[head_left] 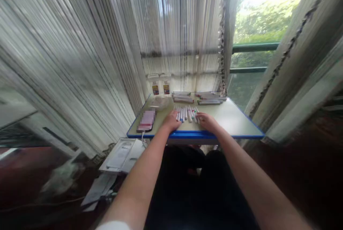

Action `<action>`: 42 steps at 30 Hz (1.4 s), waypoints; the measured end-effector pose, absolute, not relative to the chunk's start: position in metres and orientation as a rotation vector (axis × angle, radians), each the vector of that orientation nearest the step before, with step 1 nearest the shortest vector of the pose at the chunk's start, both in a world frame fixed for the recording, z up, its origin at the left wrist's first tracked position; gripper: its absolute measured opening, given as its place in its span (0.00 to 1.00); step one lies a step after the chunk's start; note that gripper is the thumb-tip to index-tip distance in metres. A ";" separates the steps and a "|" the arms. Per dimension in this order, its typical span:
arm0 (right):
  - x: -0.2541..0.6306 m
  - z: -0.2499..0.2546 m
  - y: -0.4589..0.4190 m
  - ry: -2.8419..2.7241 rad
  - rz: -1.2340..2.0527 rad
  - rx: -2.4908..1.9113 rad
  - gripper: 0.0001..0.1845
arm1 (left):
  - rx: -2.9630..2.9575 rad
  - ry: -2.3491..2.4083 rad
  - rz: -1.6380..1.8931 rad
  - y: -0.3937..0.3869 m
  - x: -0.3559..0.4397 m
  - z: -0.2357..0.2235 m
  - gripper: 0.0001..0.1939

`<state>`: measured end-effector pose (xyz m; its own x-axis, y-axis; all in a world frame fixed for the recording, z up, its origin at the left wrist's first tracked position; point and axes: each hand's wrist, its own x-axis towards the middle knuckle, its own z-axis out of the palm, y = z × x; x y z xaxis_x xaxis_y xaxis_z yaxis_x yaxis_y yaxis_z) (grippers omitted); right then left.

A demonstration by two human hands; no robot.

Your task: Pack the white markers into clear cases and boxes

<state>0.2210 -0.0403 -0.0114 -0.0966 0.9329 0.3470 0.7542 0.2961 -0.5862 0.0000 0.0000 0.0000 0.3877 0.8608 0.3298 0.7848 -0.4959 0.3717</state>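
Note:
A row of white marker pens [189, 113] lies side by side on the small table, with blue, pink and green ends or bands among them. My left hand [171, 121] closes around the left end of this row, its thumb by the blue ends. At the right end, my right hand [207, 121] has its fingers on the last markers, near a green one. Behind the row lie two groups of markers placed crosswise, a left pile [183, 97] and a right pile [211, 98].
The table has a blue edge [214, 134]. Two clear packages [160, 86] stand at its back, with crumpled clear plastic [160, 103] in front. A blurred phone [147, 120] with a cable lies at left. An open white box [120, 155] sits below left. String curtains [182, 26] hang behind.

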 end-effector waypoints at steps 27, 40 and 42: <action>0.222 -0.016 -0.042 -1.879 0.374 -1.408 0.22 | 2.376 1.445 0.871 -0.002 -0.008 -0.003 0.28; 0.194 0.005 -0.031 -1.724 0.683 -1.207 0.22 | 2.107 1.411 1.279 0.003 -0.030 0.021 0.17; 0.167 0.021 -0.018 -1.655 0.741 -1.158 0.21 | 2.036 1.395 1.383 0.017 -0.047 0.036 0.15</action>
<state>0.1675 -0.0177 0.0212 -0.0999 0.9290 0.3564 0.3533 0.3679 -0.8601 -0.0471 0.0171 0.0365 0.0593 0.8428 0.5349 0.5426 -0.4770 0.6915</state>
